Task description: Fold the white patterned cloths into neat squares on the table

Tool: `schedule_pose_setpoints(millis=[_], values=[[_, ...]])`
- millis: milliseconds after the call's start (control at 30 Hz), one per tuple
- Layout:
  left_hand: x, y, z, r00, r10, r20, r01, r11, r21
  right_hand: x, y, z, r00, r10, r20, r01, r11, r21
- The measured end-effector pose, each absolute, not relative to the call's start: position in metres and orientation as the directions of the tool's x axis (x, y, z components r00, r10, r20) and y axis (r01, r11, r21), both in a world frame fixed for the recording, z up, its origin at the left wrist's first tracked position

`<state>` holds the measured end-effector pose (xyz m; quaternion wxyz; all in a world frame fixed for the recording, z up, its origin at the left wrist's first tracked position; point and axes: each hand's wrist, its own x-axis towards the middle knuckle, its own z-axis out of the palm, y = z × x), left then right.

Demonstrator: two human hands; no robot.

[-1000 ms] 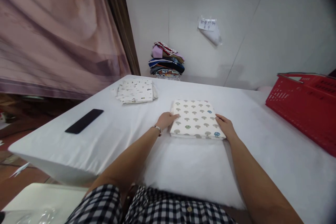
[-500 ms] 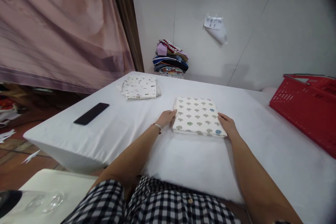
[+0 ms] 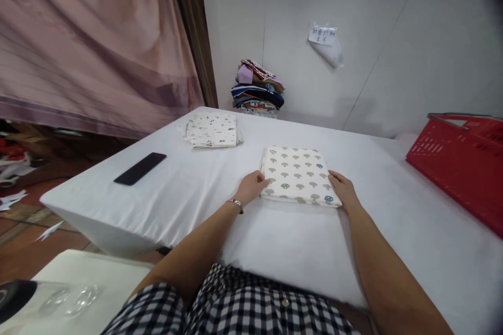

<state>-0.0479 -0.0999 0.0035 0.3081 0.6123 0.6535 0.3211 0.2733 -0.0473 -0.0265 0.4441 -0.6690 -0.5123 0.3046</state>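
Note:
A folded white cloth (image 3: pixel 296 175) printed with grey, green and blue mushrooms lies flat on the white-covered table (image 3: pixel 184 183) in front of me. My left hand (image 3: pixel 251 188), with a bracelet at the wrist, grips its left edge, thumb on top and the other fingers mostly hidden. At the opposite edge, my right hand (image 3: pixel 342 188) is closed on the cloth's right side, fingertips partly out of sight. Farther back on the left lies another folded white cloth (image 3: pixel 214 130) with a small scattered print, untouched by either hand.
A flat black rectangular object (image 3: pixel 140 168) lies on the table's left side. The red plastic basket (image 3: pixel 459 162) stands at the right. Folded fabrics in a stack (image 3: pixel 257 89) rise behind the far edge. A pale surface (image 3: pixel 94 272) with a clear object is at lower left.
My left hand has shifted slightly along the mushroom cloth's left edge, its thumb again over the top. The right hand stays at the right edge. The whole view has turned slightly left.

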Motion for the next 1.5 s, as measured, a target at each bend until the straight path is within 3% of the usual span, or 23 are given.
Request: schedule_pose_setpoints(millis=[400, 500, 633, 733, 800, 900, 1233, 1333, 1500], values=[[-0.048, -0.104, 0.0, -0.115, 0.993, -0.019, 0.714, 0.096, 0.693, 0.276, -0.041, -0.032, 0.277, 0.961, 0.018, 0.372, -0.09, -0.924], [-0.044, -0.103, 0.013, -0.095, 0.992, 0.082, 0.806, 0.029, 0.591, 0.27, -0.044, -0.021, 0.255, 0.955, 0.152, 0.465, 0.016, -0.885], [-0.023, -0.095, 0.027, 0.113, 0.929, 0.351, 0.902, -0.244, 0.355, 0.248, -0.057, -0.003, -0.018, 0.929, 0.37, 0.74, 0.261, -0.62], [-0.007, -0.087, 0.021, 0.251, 0.903, 0.349, 0.907, -0.345, 0.24, 0.23, -0.068, 0.001, -0.232, 0.946, 0.225, 0.887, 0.3, -0.35], [-0.002, -0.082, 0.01, 0.234, 0.941, 0.245, 0.927, -0.292, 0.234, 0.222, -0.073, -0.001, -0.267, 0.958, 0.108, 0.929, 0.286, -0.237], [-0.003, -0.078, -0.005, 0.179, 0.972, 0.151, 0.947, -0.212, 0.243, 0.218, -0.078, -0.002, -0.27, 0.96, 0.067, 0.945, 0.278, -0.17], [-0.004, -0.078, -0.009, 0.183, 0.965, 0.188, 0.952, -0.222, 0.21, 0.199, -0.051, 0.02, -0.27, 0.959, 0.081, 0.929, 0.282, -0.242], [-0.004, -0.078, -0.01, 0.166, 0.966, 0.198, 0.954, -0.208, 0.217, 0.18, -0.018, 0.026, -0.298, 0.951, 0.087, 0.929, 0.309, -0.203], [-0.006, -0.081, -0.012, 0.159, 0.972, 0.174, 0.939, -0.203, 0.276, 0.172, 0.024, 0.011, -0.218, 0.976, 0.026, 0.969, 0.219, -0.111]])
